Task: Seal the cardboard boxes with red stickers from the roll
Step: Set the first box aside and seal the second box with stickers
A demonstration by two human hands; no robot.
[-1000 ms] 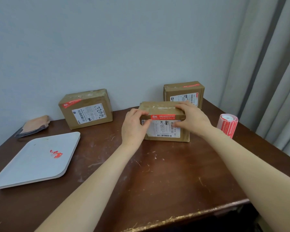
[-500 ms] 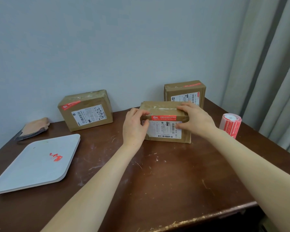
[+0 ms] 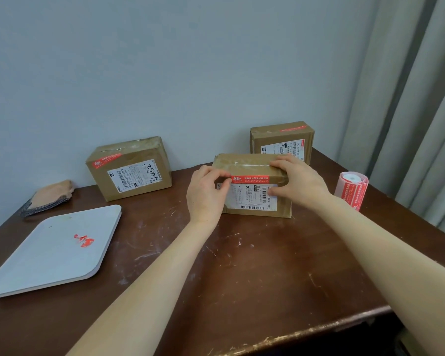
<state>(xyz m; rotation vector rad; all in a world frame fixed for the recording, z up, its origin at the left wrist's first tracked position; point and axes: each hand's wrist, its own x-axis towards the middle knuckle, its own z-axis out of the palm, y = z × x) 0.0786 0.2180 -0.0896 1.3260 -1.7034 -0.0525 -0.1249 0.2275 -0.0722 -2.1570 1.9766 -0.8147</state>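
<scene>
A brown cardboard box (image 3: 249, 164) with a white shipping label stands mid-table. A red sticker (image 3: 251, 179) lies along its upper front edge. My left hand (image 3: 206, 195) grips the box's left end, thumb and fingertips pressing at the sticker's left tip. My right hand (image 3: 297, 179) holds the right end, fingers over the top and thumb on the front label. The roll of red stickers (image 3: 352, 188) stands upright to the right of the box. Two more boxes, one at back left (image 3: 129, 168) and one at back right (image 3: 283, 141), each carry a red sticker.
A white tray (image 3: 49, 255) with red sticker scraps lies at front left. A folded cloth (image 3: 49, 196) sits by the wall at far left. Grey curtains (image 3: 421, 111) hang at the right. The worn table edge (image 3: 293, 335) runs along the front.
My hands have stayed on the middle box, the left thumb shifting slightly along the sticker's left end. The view has drifted a little; nothing else moved.
</scene>
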